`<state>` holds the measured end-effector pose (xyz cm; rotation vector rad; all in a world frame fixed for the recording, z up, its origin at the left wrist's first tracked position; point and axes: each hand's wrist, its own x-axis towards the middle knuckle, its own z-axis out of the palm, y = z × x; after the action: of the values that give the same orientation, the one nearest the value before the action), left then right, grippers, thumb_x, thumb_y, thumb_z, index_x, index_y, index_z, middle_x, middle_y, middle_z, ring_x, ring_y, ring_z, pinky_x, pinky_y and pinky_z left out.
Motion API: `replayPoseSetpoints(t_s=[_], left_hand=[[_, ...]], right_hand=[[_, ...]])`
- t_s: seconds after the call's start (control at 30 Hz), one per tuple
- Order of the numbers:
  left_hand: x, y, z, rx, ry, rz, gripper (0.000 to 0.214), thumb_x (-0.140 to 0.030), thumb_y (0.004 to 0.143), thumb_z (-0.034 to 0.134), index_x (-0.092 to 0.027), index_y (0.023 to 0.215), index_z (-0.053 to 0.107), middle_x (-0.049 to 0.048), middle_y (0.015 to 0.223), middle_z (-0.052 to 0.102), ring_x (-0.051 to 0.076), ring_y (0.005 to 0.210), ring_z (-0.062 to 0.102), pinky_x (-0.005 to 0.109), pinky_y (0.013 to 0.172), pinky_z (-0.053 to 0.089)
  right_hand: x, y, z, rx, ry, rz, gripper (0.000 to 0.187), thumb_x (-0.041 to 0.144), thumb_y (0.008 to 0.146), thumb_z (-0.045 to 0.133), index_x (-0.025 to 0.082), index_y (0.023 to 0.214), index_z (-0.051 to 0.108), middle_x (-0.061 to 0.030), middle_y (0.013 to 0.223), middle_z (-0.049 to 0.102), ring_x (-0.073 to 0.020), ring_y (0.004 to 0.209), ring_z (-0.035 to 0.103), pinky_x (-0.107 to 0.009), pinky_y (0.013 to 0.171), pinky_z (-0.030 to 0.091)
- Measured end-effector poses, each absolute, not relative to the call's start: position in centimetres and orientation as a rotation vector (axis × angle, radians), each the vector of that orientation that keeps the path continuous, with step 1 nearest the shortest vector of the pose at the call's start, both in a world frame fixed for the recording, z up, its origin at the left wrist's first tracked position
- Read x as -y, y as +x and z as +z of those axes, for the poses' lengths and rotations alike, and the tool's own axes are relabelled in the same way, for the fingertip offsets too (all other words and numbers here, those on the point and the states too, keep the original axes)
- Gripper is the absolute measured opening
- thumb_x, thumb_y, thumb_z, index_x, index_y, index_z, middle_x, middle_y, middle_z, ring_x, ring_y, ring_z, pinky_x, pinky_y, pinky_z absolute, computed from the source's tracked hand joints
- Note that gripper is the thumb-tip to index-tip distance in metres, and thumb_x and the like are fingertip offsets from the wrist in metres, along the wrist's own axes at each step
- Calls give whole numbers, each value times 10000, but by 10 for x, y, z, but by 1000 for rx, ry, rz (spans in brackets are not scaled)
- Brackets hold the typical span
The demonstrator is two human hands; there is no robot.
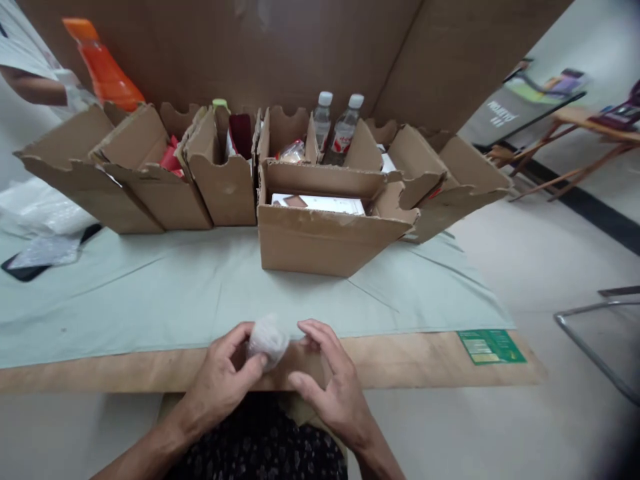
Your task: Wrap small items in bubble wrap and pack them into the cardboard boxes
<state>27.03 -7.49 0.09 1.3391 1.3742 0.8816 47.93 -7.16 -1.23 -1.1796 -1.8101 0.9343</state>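
Between the thumb and fingers of my left hand (225,367) is a small bundle (269,341) wrapped in cloudy, see-through plastic that looks like bubble wrap. What lies inside the wrapping cannot be made out. My right hand (333,380) is just to the right of the bundle, fingers curved and thumb apart, holding nothing. Both hands are above the table's bare wooden front edge (400,363). Beyond them stands a cut-down cardboard box (320,240) with a flat white package (320,204) inside.
Behind stands a row of cardboard boxes (227,193), with two clear bottles (344,133) in one. Bubble wrap (47,250) lies over a dark flat object at left. A co-worker's gloved hand (75,90) is near an orange bottle (107,70). A green card (491,347) lies at the right edge.
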Motion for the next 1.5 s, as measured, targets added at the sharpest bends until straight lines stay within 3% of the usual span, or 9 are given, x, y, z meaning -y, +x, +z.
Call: replayPoseSetpoints(t_s=[0.1,0.23,0.33,0.43,0.53,0.7,0.9,1.33,1.5], left_hand=[[74,277,6,-1270,1585,746,177,-222,854,625,-240,1007,713,17,936,778,189,810,716,288,738,571],[70,285,5,-1263,1631,714,213,-237,836,636,-249,1047,663,10,911,766,183,791,717,278,720,580],[54,278,3,-1248,1646,769,386,-297,818,696,-257,1197,636,50,1052,792,227,966,756,332,862,610],[29,267,-4,-1307,1656,855,469,-374,862,689,-242,1305,610,97,1121,802,261,1050,765,395,929,618],[9,263,-18,-1361,1655,906,334,-366,911,615,-215,1206,656,93,998,818,247,923,791,374,816,648],[6,271,-37,-1344,1841,1050,190,-264,935,578,-222,1072,703,60,928,818,214,847,794,328,757,647],[12,274,-41,-1296,2105,1197,159,-189,946,576,-226,1036,702,36,922,798,199,823,767,319,725,626],[13,274,-48,-1255,2184,1216,170,-173,955,571,-225,1072,682,42,933,795,211,820,759,333,719,618],[11,274,-43,-1256,2122,1197,164,-197,956,566,-227,1036,706,37,908,798,201,808,766,317,718,628]], right_hand=[[63,492,-2,1914,-1151,1058,688,305,821,823,271,1456,560,-86,1284,728,-235,1061,726,-397,942,613],[49,498,14,1992,-1171,943,126,194,891,695,257,998,712,8,851,762,-192,773,709,-345,753,605],[35,515,45,1961,-1168,864,30,225,877,708,255,875,706,24,739,731,-180,648,682,-303,602,576],[8,543,94,1718,-1197,690,38,283,863,768,273,887,740,21,729,727,-172,606,672,-288,534,550],[-40,568,139,1400,-1107,427,164,337,826,844,267,940,748,4,781,724,-143,632,652,-288,555,526],[-124,581,161,1705,-1429,108,436,415,870,735,118,1188,701,-10,811,725,-109,673,641,-322,650,455],[-137,548,162,2093,-2128,-508,214,289,851,683,191,1036,730,-88,839,763,-254,767,687,-322,649,421],[-167,517,167,2528,-2210,-151,278,198,840,599,218,996,828,-83,1004,814,-225,858,694,-287,617,382],[-157,518,168,2487,-2160,-124,243,317,894,600,230,963,816,-81,977,808,-249,858,693,-310,629,398]])
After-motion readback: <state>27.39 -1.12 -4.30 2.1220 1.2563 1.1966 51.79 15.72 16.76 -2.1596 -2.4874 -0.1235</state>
